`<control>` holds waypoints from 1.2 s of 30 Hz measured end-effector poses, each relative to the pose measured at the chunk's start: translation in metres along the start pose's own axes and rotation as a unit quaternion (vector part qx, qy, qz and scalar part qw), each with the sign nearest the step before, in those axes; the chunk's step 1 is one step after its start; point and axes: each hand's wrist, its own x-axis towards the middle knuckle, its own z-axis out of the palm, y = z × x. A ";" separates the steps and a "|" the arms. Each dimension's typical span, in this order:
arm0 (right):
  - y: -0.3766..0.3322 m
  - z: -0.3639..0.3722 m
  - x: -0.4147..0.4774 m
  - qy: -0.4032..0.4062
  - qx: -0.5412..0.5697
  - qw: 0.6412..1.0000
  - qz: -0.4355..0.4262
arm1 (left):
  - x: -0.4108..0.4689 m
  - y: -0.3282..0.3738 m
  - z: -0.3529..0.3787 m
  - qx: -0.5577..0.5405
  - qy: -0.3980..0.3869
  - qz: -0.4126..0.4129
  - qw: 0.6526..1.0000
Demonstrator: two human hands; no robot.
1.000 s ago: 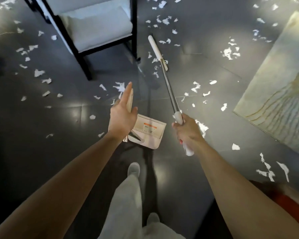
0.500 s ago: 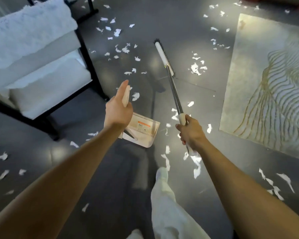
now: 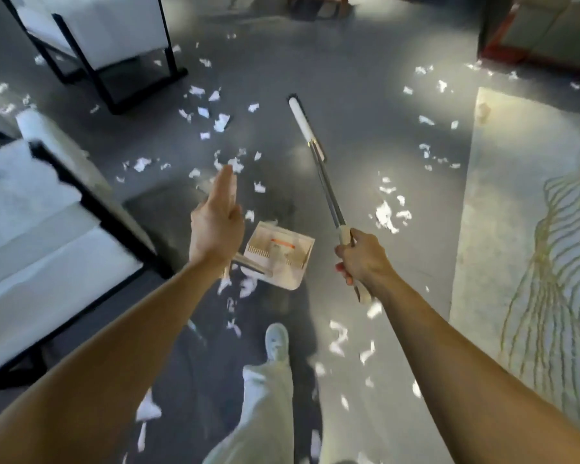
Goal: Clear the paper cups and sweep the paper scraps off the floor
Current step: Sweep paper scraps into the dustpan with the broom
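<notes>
Broom and dustpan carried forward (chair now alongside).

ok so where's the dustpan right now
Head view, centre of frame: the dustpan is between the left hand and the right hand gripping the broom, just ahead of the shoe.

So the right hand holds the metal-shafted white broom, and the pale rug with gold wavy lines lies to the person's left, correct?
No. The pale rug with gold wavy lines lies to the person's right, as the head view shows. The right hand does hold the metal-shafted white broom.
</notes>
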 end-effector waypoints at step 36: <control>-0.733 0.023 1.197 -0.113 -0.066 0.982 -0.139 | 1.321 0.048 0.274 -0.031 0.128 -0.061 0.989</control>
